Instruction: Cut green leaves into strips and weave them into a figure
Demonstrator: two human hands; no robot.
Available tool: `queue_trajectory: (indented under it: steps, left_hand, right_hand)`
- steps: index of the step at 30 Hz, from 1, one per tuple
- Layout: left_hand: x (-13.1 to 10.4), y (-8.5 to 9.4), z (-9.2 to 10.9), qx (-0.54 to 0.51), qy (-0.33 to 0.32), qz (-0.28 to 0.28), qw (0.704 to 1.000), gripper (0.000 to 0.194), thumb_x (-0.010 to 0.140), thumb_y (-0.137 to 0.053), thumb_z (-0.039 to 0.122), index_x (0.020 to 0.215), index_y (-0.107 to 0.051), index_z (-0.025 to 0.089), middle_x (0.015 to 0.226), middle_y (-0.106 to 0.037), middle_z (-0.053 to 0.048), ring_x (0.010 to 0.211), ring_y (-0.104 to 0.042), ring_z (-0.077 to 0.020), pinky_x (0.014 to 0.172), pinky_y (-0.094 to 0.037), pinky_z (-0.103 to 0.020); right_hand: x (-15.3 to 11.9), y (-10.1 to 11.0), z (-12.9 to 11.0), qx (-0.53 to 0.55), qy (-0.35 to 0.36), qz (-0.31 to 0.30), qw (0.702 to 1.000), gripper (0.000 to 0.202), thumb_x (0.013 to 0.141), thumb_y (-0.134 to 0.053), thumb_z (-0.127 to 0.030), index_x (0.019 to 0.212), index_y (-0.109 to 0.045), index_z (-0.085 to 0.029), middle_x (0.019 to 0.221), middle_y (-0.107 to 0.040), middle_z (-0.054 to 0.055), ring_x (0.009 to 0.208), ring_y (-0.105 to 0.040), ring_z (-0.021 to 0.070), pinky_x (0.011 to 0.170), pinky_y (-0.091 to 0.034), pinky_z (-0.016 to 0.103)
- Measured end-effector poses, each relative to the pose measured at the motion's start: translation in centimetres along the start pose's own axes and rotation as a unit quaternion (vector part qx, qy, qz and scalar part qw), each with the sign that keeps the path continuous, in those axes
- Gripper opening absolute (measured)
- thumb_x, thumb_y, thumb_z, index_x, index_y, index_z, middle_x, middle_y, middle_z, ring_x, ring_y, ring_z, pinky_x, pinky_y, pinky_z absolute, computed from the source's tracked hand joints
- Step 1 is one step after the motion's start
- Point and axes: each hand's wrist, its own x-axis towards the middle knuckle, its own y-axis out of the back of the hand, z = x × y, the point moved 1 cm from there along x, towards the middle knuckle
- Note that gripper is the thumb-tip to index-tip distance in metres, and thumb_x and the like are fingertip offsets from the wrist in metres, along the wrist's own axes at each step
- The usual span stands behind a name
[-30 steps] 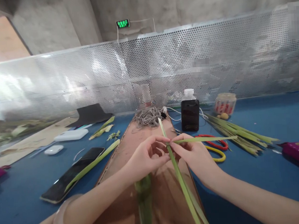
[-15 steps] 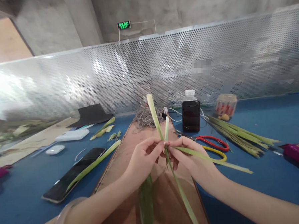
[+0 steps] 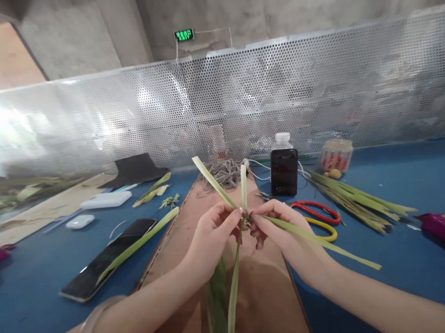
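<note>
My left hand (image 3: 214,236) pinches narrow green leaf strips between thumb and forefinger. Just beside it, my right hand (image 3: 280,228) is closed on the same small knot of leaf strips (image 3: 246,217). From this crossing one pale strip (image 3: 214,181) slants up to the left and a shorter one (image 3: 244,185) stands upright. Another strip (image 3: 331,243) runs out over the right wrist, and a longer one (image 3: 234,290) hangs downward. A wider dark green leaf (image 3: 217,306) shows below my hands, above the brown board (image 3: 263,298). Fingers partly hide the crossing.
Red-and-yellow-handled scissors (image 3: 318,213) lie right of the board, near a bundle of leaves (image 3: 358,199) and a bottle with a dark front (image 3: 284,170). Grey cord (image 3: 226,173) is heaped at the board's far end. Left lies a phone (image 3: 111,259) with a leaf strip on it.
The upper strip has swung to the left, and the hanging strip has moved from lower right to nearly straight down. My fingertips have parted slightly at the crossing.
</note>
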Motion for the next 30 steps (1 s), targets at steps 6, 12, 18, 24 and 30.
queue_trajectory:
  steps: [6, 12, 18, 24, 30]
  left_hand:
    - [-0.08, -0.02, 0.47, 0.072, -0.034, 0.007, 0.997, 0.012, 0.077, -0.055, 0.029, 0.077, -0.055, 0.016, 0.066, -0.057, 0.002, 0.057, -0.053, -0.0101, 0.06, -0.043, -0.024]
    - [-0.67, -0.19, 0.91, 0.126, -0.085, -0.014, 0.988, 0.003, 0.077, -0.054, 0.021, 0.077, -0.054, 0.018, 0.075, -0.061, 0.001, 0.071, -0.058, -0.0124, 0.067, -0.045, -0.023]
    - [-0.61, -0.35, 0.82, 0.123, -0.066, 0.0, 0.99, 0.003, 0.074, -0.057, 0.02, 0.075, -0.056, 0.017, 0.072, -0.063, 0.0, 0.069, -0.059, -0.0137, 0.066, -0.046, -0.024]
    - [-0.58, -0.46, 0.96, 0.055, -0.016, -0.024, 0.998, 0.008, 0.075, -0.056, 0.023, 0.073, -0.056, 0.016, 0.066, -0.061, 0.0, 0.064, -0.058, -0.013, 0.062, -0.046, -0.025]
    - [-0.49, -0.77, 0.57, -0.068, 0.015, -0.041, 0.997, 0.007, 0.079, -0.052, 0.02, 0.074, -0.052, 0.015, 0.062, -0.058, 0.0, 0.057, -0.054, -0.0115, 0.061, -0.046, -0.027]
  right_hand:
    - [0.02, 0.02, 0.1, 0.011, -0.008, -0.002, 1.0, 0.015, 0.073, -0.059, -0.029, 0.073, -0.049, -0.017, 0.061, -0.056, -0.002, 0.053, -0.054, 0.0106, 0.05, -0.046, 0.024]
    - [0.11, -0.24, -0.03, 0.031, -0.025, -0.028, 0.999, 0.017, 0.074, -0.059, -0.029, 0.084, -0.055, -0.016, 0.058, -0.055, -0.004, 0.05, -0.049, 0.008, 0.048, -0.043, 0.021]
    - [0.27, 0.0, 0.36, 0.033, -0.039, -0.018, 0.999, 0.02, 0.072, -0.06, -0.034, 0.079, -0.061, -0.016, 0.06, -0.054, -0.002, 0.046, -0.043, 0.0074, 0.04, -0.04, 0.02]
    - [0.06, 0.05, 0.12, 0.028, -0.023, -0.006, 0.999, 0.017, 0.077, -0.056, -0.032, 0.072, -0.056, -0.016, 0.059, -0.053, -0.002, 0.047, -0.046, 0.0084, 0.042, -0.041, 0.02]
    - [0.01, -0.2, -0.36, 0.027, -0.004, 0.006, 1.0, 0.014, 0.079, -0.053, -0.029, 0.073, -0.05, -0.017, 0.056, -0.053, -0.003, 0.05, -0.048, 0.0095, 0.047, -0.043, 0.021]
